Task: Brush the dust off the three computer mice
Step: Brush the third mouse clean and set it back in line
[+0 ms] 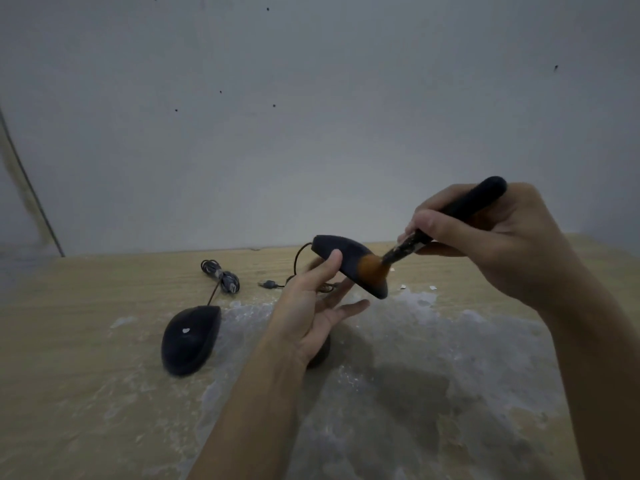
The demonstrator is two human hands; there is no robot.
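Observation:
My left hand holds a dark mouse tilted in the air above the table, thumb on its top and fingers beneath. In my right hand is a black-handled brush, and its orange bristles touch the mouse's right side. A second black mouse lies on the table to the left, its cable running back to a coiled bundle. Only a dark edge of a third mouse shows beneath my left wrist.
The wooden table carries a wide whitish worn patch across its middle and right. The held mouse's cable and USB plug lie behind my left hand. A grey wall rises right behind the table's back edge.

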